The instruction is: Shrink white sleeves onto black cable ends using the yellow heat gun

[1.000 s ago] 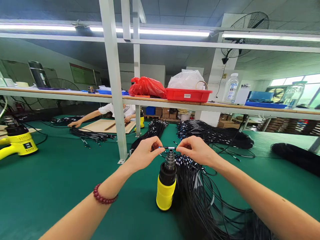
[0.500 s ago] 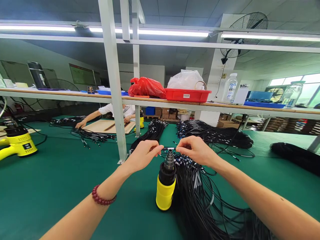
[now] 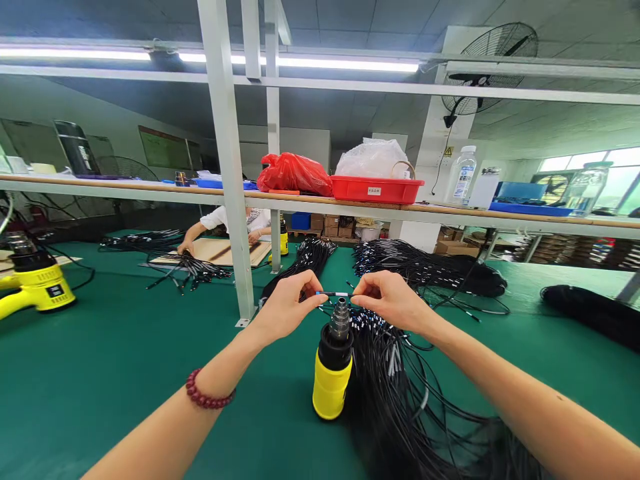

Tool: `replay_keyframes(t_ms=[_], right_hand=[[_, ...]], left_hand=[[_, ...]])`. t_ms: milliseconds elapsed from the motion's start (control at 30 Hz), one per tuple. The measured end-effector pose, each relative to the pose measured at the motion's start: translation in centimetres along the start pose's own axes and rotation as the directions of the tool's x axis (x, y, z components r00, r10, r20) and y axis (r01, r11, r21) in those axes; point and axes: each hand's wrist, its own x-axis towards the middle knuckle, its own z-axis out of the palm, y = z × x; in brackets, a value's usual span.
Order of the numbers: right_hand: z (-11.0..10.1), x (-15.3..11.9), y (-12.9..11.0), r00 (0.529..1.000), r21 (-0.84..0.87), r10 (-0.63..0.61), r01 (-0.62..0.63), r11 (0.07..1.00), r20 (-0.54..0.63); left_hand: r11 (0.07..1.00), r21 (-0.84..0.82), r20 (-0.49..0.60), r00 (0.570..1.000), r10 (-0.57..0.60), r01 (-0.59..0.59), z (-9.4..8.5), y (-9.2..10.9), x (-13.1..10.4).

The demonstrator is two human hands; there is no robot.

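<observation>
A thin black cable (image 3: 336,294) with a white sleeve and a blue tip stretches level between my two hands. My left hand (image 3: 287,307) pinches its left end and my right hand (image 3: 393,299) pinches its right end. The white sleeve sits just above the metal nozzle of a yellow and black heat gun (image 3: 333,363) that stands upright on the green table (image 3: 125,360). A large bundle of black cables (image 3: 405,393) lies to the right of the heat gun, under my right arm. A red bead bracelet is on my left wrist.
White frame posts (image 3: 235,220) rise just behind my left hand. Another yellow heat gun (image 3: 35,283) stands at far left. More cable bundles (image 3: 425,267) lie behind. A person (image 3: 220,223) works across the table. The shelf above carries a red tray (image 3: 376,189), bags and bottles.
My hands hold the cable over the nozzle almost unmoved. The person across the table has drawn a hand in along the cables toward the wooden board.
</observation>
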Motion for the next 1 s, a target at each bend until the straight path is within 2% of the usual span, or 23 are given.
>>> replay_keyframes(t_ms=[167,467,1000], right_hand=[[-0.5,-0.23,0.0,0.996,-0.061,-0.038,0.043,0.997,0.085],[-0.2,-0.28,0.1,0.996,-0.03,-0.031,0.034,0.999,0.085],[-0.04,-0.05,0.27,1.0,0.009,-0.002,0.002,1.0,0.004]], left_hand=[[1.0,0.014,0.032,0.999,0.014,-0.014,-0.26,-0.36,-0.27],[1.0,0.01,0.088,0.996,0.021,-0.022,-0.21,-0.68,-0.49],[0.999,0.002,-0.009,0.999,0.036,-0.036,0.41,-0.22,-0.04]])
